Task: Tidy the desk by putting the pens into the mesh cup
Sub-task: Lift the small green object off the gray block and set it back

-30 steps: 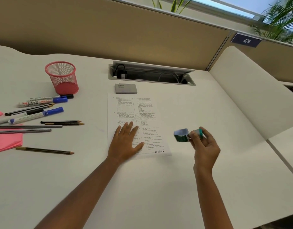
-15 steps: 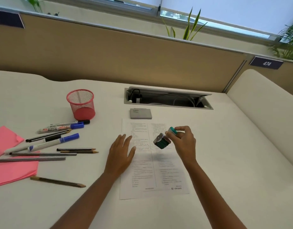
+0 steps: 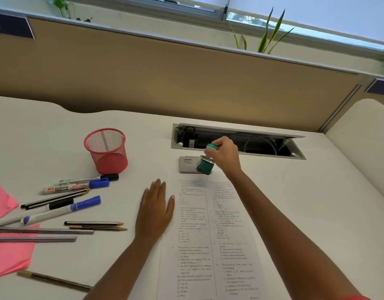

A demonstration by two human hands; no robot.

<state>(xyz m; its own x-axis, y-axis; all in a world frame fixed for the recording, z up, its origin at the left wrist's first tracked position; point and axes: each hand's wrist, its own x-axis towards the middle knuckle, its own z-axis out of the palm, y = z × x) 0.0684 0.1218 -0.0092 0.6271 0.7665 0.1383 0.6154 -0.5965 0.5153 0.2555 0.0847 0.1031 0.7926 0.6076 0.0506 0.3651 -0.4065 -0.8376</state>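
Pens and pencils (image 3: 63, 210) lay scattered on the left side of a white bench (image 3: 294, 191), none of them inside the red wire-mesh cup (image 3: 106, 151), which stood upright just beyond them. Among them were two blue-capped white markers, a black-capped marker, several grey pens and three pencils, some resting across sheets of pink paper (image 3: 7, 250). The left hand (image 3: 155, 210) lay flat, palm down, fingers close together, on the bench at the left edge of a printed white paper sheet (image 3: 208, 234), its thumb touching the sheet. The right hand (image 3: 224, 155) was reached forward, its fingers pinching a small green self-inking stamp (image 3: 205, 166), tilted, over a flat grey ink pad (image 3: 187, 164) marked "camlin". Behind them an open cable tray (image 3: 236, 140) was set into the bench, before a tan partition.
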